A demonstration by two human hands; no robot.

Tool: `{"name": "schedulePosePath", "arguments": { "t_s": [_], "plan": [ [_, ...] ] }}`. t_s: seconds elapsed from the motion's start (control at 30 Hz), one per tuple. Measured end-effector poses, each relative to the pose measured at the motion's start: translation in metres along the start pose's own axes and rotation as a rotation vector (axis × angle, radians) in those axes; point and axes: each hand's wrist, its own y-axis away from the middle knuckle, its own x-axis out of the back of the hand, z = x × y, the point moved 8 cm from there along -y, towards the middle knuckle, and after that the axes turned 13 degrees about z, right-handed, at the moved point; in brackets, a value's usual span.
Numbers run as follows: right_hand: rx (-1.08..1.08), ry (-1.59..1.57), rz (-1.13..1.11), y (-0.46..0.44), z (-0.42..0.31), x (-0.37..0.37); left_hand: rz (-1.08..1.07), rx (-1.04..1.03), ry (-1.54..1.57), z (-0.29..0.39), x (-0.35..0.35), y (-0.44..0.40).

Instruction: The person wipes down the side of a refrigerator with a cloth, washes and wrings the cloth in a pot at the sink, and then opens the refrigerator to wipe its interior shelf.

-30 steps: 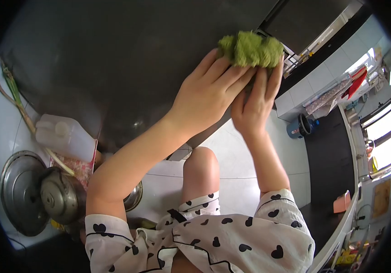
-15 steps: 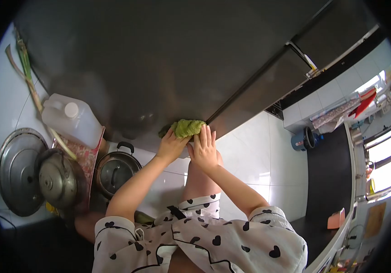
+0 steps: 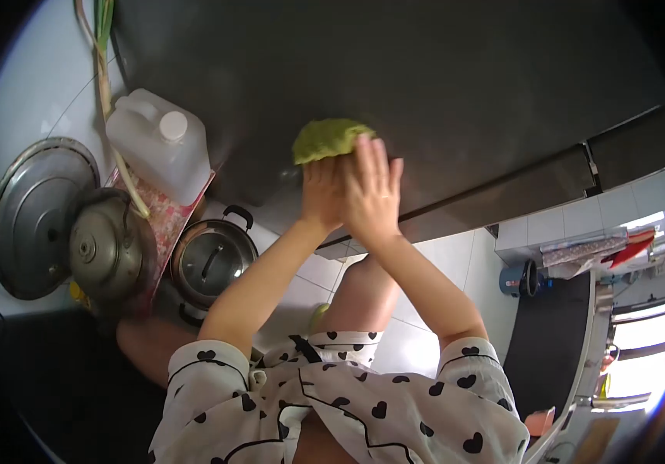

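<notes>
"So, how's the cloth (image 3: 331,140)?"
"Green, rumpled, up against the dark panel (image 3: 471,85). Right fingers (image 3: 366,158) slightly spread at its edge; left fingers (image 3: 317,172) half-hidden, so I can't tell."

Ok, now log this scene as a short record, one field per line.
Left hand: left hand with fingertips at the lower edge of the cloth, partly behind the right hand
Right hand: right hand laid flat, fingers extended, one reaching the cloth's right edge
Cloth: green, bunched, against the dark panel
Jug: pale plastic jug, white cap on, beside a long stalk
Pot: pot, lid on, beside the kettle
Far side: blue bucket
</notes>
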Motion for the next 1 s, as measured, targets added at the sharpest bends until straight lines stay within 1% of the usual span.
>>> {"name": "schedulePosePath", "arguments": {
  "t_s": [0.07, 0.13, 0.17, 0.27, 0.3, 0.37, 0.43, 0.5, 0.53, 0.6, 0.67, 0.77, 0.87, 0.9, 0.93, 1.0],
  "plan": [
    [0.103, 0.022, -0.108, 0.011, -0.027, -0.024, -0.034, 0.063, -0.040, -0.021, -0.008, 0.026],
    [0.229, -0.029, -0.212, 0.021, -0.051, -0.045, -0.047, 0.156, -0.128, -0.039, -0.009, 0.050],
    [0.311, 0.019, -0.280, 0.023, -0.062, -0.052, -0.061, 0.212, -0.096, -0.048, -0.008, 0.056],
    [0.447, 0.042, -0.280, 0.015, -0.082, -0.055, -0.082, 0.288, -0.103, -0.055, 0.004, 0.060],
    [0.391, -0.013, -0.201, 0.009, -0.082, -0.054, -0.131, 0.318, -0.100, -0.054, 0.002, 0.061],
    [0.375, 0.013, -0.215, 0.013, -0.072, -0.055, -0.082, 0.234, -0.196, -0.044, 0.001, 0.049],
    [0.329, 0.070, -0.202, -0.007, -0.056, -0.042, -0.048, 0.203, -0.153, -0.030, 0.008, 0.022],
    [0.236, 0.074, -0.175, -0.040, -0.027, -0.013, 0.137, 0.147, 0.118, -0.015, 0.023, -0.015],
    [0.185, 0.102, -0.169, -0.056, -0.014, 0.003, 0.159, 0.078, 0.142, -0.004, 0.031, -0.037],
    [0.047, 0.062, 0.002, -0.082, 0.014, 0.034, 0.115, -0.005, 0.147, 0.014, 0.034, -0.078],
    [-0.043, 0.083, 0.154, -0.103, 0.033, 0.060, 0.214, -0.117, 0.231, 0.034, 0.061, -0.115],
    [-0.013, 0.024, 0.249, -0.130, 0.036, 0.072, 0.370, -0.221, 0.094, 0.039, 0.086, -0.145],
    [0.030, -0.012, 0.204, -0.140, 0.017, 0.048, 0.413, -0.095, 0.103, 0.008, 0.080, -0.140],
    [0.086, -0.052, 0.166, -0.140, 0.004, 0.037, 0.410, -0.049, 0.071, -0.005, 0.073, -0.132],
    [0.120, -0.054, 0.181, -0.136, -0.009, 0.025, 0.418, 0.021, 0.060, -0.020, 0.067, -0.122],
    [0.227, -0.041, 0.140, -0.125, -0.038, -0.004, 0.429, 0.157, 0.035, -0.050, 0.057, -0.097]
  ]
}}
